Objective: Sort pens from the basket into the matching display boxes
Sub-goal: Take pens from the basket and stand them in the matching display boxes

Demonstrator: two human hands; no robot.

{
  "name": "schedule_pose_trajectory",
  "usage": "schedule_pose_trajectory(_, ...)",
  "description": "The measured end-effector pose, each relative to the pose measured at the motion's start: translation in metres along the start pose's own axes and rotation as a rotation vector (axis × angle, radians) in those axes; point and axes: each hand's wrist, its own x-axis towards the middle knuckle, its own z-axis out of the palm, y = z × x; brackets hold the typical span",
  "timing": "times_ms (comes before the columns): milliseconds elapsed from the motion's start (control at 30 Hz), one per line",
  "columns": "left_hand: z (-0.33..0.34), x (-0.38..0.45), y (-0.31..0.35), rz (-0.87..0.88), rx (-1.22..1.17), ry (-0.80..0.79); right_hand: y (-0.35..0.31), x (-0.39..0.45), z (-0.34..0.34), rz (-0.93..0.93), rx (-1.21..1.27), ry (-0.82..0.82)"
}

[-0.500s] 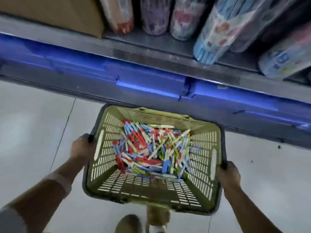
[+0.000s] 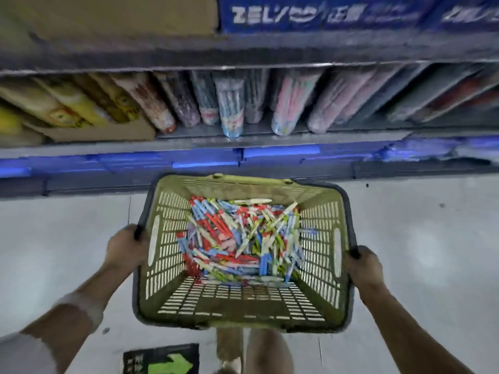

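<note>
Left hand [image 2: 127,248]: fingers curled over the dark rim on the left side of the basket [image 2: 162,265], gripping it; a pale band sits on the forearm behind the wrist.

Right hand [image 2: 363,267]: fingers curled over the dark rim on the right side of the same basket, gripping it.

Basket: olive-green plastic with slotted walls and floor and a dark rim all round, held between both hands above the floor [image 2: 54,238], its far end toward the shelves. A folded handle lies along the far rim.

Pens [image 2: 243,238]: a loose heap of red, blue, green, yellow and white pens, lying crosswise on one another in the far and middle part of the basket floor. The near strip of the basket floor is bare.

Floor: pale grey tiles. A dark floor sticker [image 2: 162,359] with a green arrow pointing right lies just below the basket near the bottom edge. The person's legs show beneath the basket's near rim.

Shelf [image 2: 243,141]: grey metal with a blue front strip, just beyond the basket. Wrapped rolls [image 2: 229,109] in patterned film stand leaning in a row on it; yellow packs in a cardboard tray [image 2: 94,130] sit at its left end.

Upper shelf: blue boxes [image 2: 310,14] with white lettering, blurred, beside a brown cardboard box [image 2: 108,14] on the left.
</note>
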Motion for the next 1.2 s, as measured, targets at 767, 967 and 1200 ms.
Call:
schedule_pose_trajectory(767, 0.081, -0.372, 0.496, 0.814, 0.317, -0.186, 0.326, -0.148, -0.432, 0.564, 0.839, 0.454)
schedule_pose_trajectory(967, 0.166, -0.454, 0.663, 1.038, 0.314, -0.207, 0.407, -0.099, -0.557, 0.585, 0.855, 0.558)
schedule_pose_trajectory(1200, 0.289, -0.532, 0.868, 1.238, 0.251, -0.271, 0.497, -0.007, -0.703, 0.622, 0.901, 0.697)
